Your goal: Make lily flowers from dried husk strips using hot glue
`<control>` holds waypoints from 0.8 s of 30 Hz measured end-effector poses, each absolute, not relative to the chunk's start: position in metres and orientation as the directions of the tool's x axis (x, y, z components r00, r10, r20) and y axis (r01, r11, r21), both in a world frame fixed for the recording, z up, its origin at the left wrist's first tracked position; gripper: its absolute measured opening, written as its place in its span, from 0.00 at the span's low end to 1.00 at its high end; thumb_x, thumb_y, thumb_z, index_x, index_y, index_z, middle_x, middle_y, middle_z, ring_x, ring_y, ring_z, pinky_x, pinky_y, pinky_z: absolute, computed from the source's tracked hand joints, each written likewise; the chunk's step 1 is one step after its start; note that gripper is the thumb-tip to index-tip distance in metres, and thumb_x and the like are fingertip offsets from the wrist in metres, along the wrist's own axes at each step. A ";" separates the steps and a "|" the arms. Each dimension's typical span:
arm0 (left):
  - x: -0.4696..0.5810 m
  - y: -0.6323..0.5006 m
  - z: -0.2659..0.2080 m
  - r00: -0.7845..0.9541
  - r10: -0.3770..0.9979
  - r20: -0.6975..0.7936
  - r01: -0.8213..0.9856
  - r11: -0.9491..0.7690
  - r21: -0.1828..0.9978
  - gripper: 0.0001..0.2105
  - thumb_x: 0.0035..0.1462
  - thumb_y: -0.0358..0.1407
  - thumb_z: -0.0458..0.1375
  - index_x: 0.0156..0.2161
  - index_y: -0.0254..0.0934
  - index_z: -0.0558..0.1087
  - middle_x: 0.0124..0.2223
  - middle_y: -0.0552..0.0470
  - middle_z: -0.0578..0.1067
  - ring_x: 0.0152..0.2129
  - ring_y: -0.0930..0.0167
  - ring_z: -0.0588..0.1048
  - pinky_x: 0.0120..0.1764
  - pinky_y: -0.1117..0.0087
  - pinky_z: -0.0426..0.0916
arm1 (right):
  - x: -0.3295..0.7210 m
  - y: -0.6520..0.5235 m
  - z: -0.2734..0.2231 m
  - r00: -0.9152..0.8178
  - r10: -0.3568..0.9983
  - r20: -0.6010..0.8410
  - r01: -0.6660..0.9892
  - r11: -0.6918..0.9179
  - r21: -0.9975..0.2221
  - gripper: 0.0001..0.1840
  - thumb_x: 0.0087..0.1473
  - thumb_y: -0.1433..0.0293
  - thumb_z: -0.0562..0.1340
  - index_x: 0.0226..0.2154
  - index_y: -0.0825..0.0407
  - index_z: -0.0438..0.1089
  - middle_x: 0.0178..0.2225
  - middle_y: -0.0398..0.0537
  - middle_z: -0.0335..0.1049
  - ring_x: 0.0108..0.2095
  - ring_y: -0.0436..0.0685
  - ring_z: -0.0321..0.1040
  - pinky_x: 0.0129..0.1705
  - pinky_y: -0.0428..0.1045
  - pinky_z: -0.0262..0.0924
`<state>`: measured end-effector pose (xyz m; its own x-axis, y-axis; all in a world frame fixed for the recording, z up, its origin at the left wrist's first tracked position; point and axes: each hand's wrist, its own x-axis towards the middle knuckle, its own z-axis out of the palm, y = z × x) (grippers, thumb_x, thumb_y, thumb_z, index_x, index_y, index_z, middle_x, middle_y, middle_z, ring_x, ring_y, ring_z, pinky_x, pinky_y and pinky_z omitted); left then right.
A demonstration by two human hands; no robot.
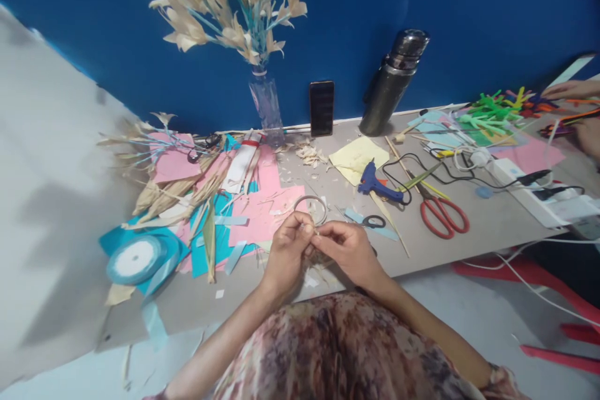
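Just over the table's front edge, my left hand (288,256) and my right hand (351,254) meet with fingers closed in pinches. Something small and pale is between the fingertips, too small to make out. A thin ring (310,197) shows directly behind the fingers; whether it is held or lies on the table, I cannot tell. Pink paper (262,212) with pale scraps lies beside my left hand. Right of my right hand are small scissors with black handles (374,221) and a blue glue gun (377,186) on its side.
Red-handled scissors (443,215) and a white power strip (525,190) lie right. A blue ribbon roll (135,260) and dried husks (164,194) sit left. Behind stand a bottle (266,103) of husk flowers, a phone (322,108) and a flask (391,87). Another person's hand (572,89) is far right, near pipe cleaners (492,112).
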<state>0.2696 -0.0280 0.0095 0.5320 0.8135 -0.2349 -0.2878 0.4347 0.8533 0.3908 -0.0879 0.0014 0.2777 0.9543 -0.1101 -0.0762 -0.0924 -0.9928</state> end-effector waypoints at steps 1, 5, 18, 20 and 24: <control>0.270 -0.028 0.009 0.538 0.808 -0.238 -0.311 0.453 0.836 0.16 0.52 0.43 0.68 0.32 0.39 0.65 0.21 0.63 0.59 0.16 0.79 0.56 0.21 0.77 0.53 | 0.391 -0.088 0.002 0.283 0.955 -0.090 -0.041 -0.082 -0.996 0.11 0.54 0.62 0.68 0.28 0.52 0.78 0.26 0.46 0.78 0.26 0.54 0.71 0.30 0.46 0.64; 0.272 -0.029 0.010 0.527 0.815 -0.242 -0.348 0.466 0.813 0.17 0.51 0.42 0.69 0.31 0.38 0.64 0.21 0.64 0.58 0.15 0.80 0.54 0.20 0.78 0.50 | 0.389 -0.089 0.004 0.321 0.946 -0.047 0.015 -0.054 -0.998 0.08 0.53 0.65 0.67 0.26 0.51 0.78 0.25 0.45 0.77 0.25 0.53 0.70 0.29 0.46 0.62; 0.270 -0.026 0.012 0.489 0.844 -0.221 -0.300 0.401 0.866 0.16 0.53 0.44 0.68 0.34 0.40 0.65 0.22 0.63 0.64 0.15 0.79 0.64 0.20 0.78 0.59 | 0.387 -0.085 -0.003 0.084 0.944 -0.319 -0.523 -0.230 -0.821 0.22 0.44 0.52 0.74 0.26 0.55 0.75 0.21 0.42 0.68 0.17 0.43 0.51 0.18 0.42 0.42; 0.270 -0.026 0.010 0.496 0.842 -0.211 -0.294 0.391 0.872 0.15 0.54 0.44 0.67 0.35 0.40 0.65 0.23 0.62 0.66 0.16 0.77 0.68 0.22 0.77 0.62 | 0.386 -0.082 -0.003 0.100 0.942 -0.320 -0.566 -0.211 -0.797 0.22 0.44 0.52 0.73 0.26 0.55 0.75 0.21 0.42 0.68 0.16 0.42 0.48 0.17 0.42 0.40; 0.271 -0.026 0.007 0.511 0.834 -0.208 -0.306 0.403 0.863 0.15 0.55 0.43 0.67 0.34 0.40 0.66 0.21 0.63 0.64 0.15 0.77 0.65 0.21 0.77 0.60 | 0.382 -0.081 -0.002 0.142 0.914 -0.379 -0.589 -0.230 -0.775 0.18 0.42 0.58 0.74 0.21 0.55 0.73 0.18 0.41 0.66 0.15 0.42 0.49 0.16 0.41 0.39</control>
